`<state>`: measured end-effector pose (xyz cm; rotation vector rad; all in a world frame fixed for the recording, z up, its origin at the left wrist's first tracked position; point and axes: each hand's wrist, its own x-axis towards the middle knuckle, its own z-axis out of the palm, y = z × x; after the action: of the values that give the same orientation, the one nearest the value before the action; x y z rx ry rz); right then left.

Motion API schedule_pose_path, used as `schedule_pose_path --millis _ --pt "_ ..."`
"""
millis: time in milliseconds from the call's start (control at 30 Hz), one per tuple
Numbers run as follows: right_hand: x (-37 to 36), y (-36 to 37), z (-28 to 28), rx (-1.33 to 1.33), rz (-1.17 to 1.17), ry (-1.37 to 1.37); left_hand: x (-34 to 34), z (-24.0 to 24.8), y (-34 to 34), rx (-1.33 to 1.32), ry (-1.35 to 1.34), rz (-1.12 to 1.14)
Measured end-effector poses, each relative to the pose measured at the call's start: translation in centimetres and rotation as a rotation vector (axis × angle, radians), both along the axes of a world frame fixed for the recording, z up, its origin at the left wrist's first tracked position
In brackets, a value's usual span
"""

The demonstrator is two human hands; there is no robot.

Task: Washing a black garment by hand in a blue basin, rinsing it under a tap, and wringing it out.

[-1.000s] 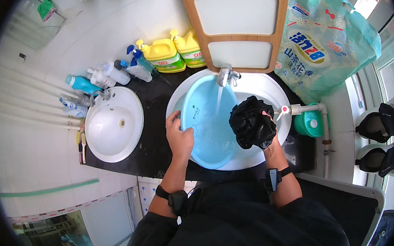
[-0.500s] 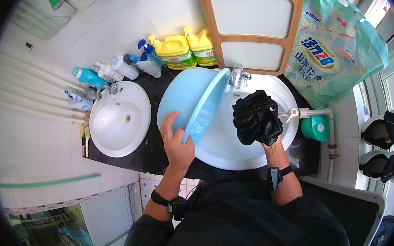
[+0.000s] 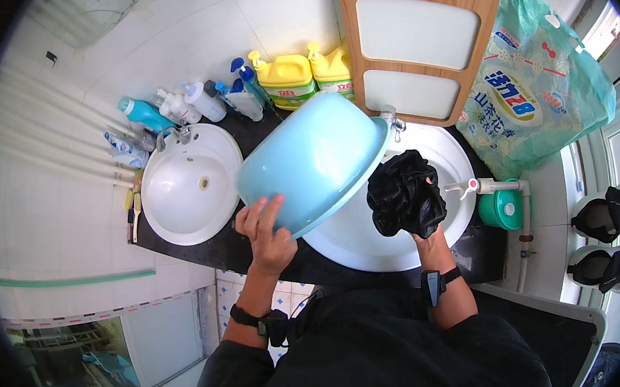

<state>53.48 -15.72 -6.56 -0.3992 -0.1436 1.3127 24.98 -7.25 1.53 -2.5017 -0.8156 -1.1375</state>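
Note:
A light-blue plastic basin [image 3: 307, 164] is tipped steeply to the right over the white right-hand sink [image 3: 373, 243], its outer bottom turned up and left. My left hand [image 3: 268, 238] grips the near edge of the basin, fingers spread along its outside. A bunched piece of black cloth [image 3: 404, 192] sits in my right hand [image 3: 431, 240], above the sink's right half. The cloth covers most of that hand's fingers. The basin's inside is hidden from view. Behind the basin rim, a chrome faucet [image 3: 390, 118] is partly visible.
A second white sink [image 3: 192, 196] is at left in the black countertop [image 3: 216, 257]. Bottles [image 3: 206, 103] and yellow pump jugs [image 3: 285, 78] line the wall. A wood-framed panel [image 3: 421, 29], a teal plastic bag [image 3: 530, 93] and a white tap [image 3: 464, 187] stand at right.
The basin has been tipped further over, so its inside and the water in it no longer show. My left hand turned with it; the right hand still holds the black cloth.

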Motion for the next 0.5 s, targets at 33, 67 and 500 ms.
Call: schedule_pose_path --millis 33,67,500 --pt "-0.1 -0.1 0.0 -0.001 0.001 -0.004 -0.4 0.4 0.0 0.01 -0.006 -0.003" --pt "-0.1 -0.1 -0.3 -0.011 0.003 0.01 -0.5 0.8 0.1 0.008 -0.01 -0.002" --pt "-2.8 1.1 0.4 -0.113 -0.021 0.001 -2.5 1.6 1.9 -0.621 -0.849 0.357"
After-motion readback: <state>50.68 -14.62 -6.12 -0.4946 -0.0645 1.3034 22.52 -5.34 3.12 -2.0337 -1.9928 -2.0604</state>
